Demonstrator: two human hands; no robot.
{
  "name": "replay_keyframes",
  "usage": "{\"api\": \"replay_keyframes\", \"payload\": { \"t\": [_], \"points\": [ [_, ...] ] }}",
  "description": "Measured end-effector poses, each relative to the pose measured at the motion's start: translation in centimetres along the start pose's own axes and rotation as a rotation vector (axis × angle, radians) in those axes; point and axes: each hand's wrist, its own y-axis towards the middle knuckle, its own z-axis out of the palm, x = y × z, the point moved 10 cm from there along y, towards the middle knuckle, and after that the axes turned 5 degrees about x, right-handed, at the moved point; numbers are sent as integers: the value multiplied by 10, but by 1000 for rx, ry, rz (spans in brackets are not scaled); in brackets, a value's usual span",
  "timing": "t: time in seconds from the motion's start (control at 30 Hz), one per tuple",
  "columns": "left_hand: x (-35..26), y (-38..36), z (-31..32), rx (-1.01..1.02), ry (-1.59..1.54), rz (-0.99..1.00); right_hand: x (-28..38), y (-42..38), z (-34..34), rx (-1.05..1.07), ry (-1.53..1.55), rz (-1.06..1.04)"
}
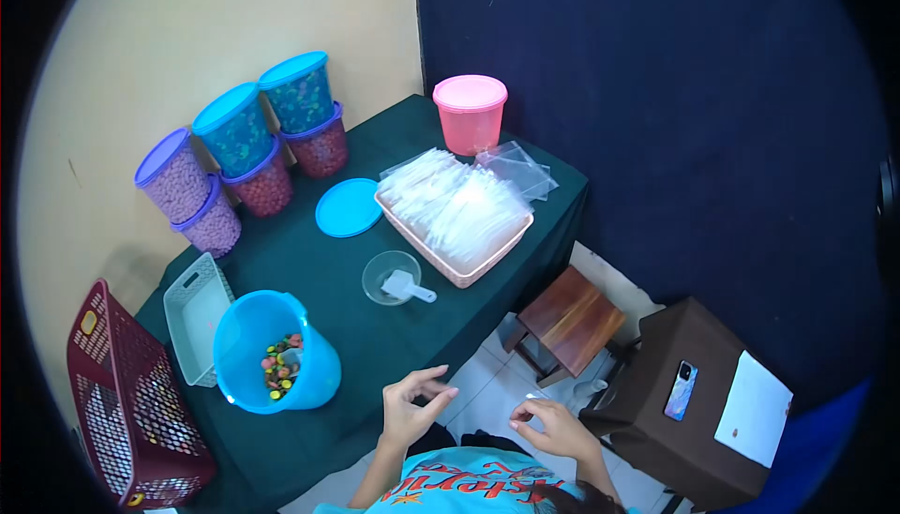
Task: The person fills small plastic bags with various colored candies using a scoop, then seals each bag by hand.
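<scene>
My left hand [412, 408] hovers just off the front edge of the green-covered table [375, 345], fingers apart, with nothing visible in it. My right hand [555, 427] is to its right, over the floor, with fingertips pinched on what looks like a small clear plastic bag [532, 398]. The tilted blue bucket [309, 373], holding coloured candies [279, 366], is the nearest thing to my left hand. Beyond it sits a clear bowl [375, 279] with a white scoop [405, 285]. A pink tray [469, 275] piled with clear bags stands further back.
A blue lid [349, 206], a pink lidded tub [469, 113] and stacked purple and blue tubs [239, 153] are at the back. A grey basket [192, 317] and a maroon basket [122, 401] are on the left. On the right are a wooden stool [572, 319] and a brown side table [694, 326] with a phone [682, 389].
</scene>
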Motion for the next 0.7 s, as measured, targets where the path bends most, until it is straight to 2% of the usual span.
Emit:
{"api": "replay_keyframes", "payload": {
  "t": [0.03,0.1,0.17,0.23,0.3,0.37,0.43,0.5,0.53,0.63,0.7],
  "points": [
    [1,8,1,-6,-4,-1,-9,0,-6,-18,24,11],
    [27,24,20,166,121,-255,-23,6,-14,-12,41,55],
    [40,41,28,185,131,-292,-34,15,-23,-31,71,100],
    [35,63,37,201,200,-132,-48,30,-27,-26,115,109],
    [51,86,41,198,213,-104,-55,48,-35,-27,83,62],
    [47,114,47,192,291,92,-61,64,-49,-30,57,70],
    [53,147,54,201,307,83,-59,83,-74,-85,17,26],
    [56,176,66,229,657,190,-67,98,-91,-96,5,51],
    [77,190,65,216,594,110,-75,105,-99,-101,2,73],
    [110,219,77,284,698,53,-87,127,-122,-118,-3,128],
    [127,228,83,261,679,41,-98,134,-132,-150,21,145]
  ]
}}
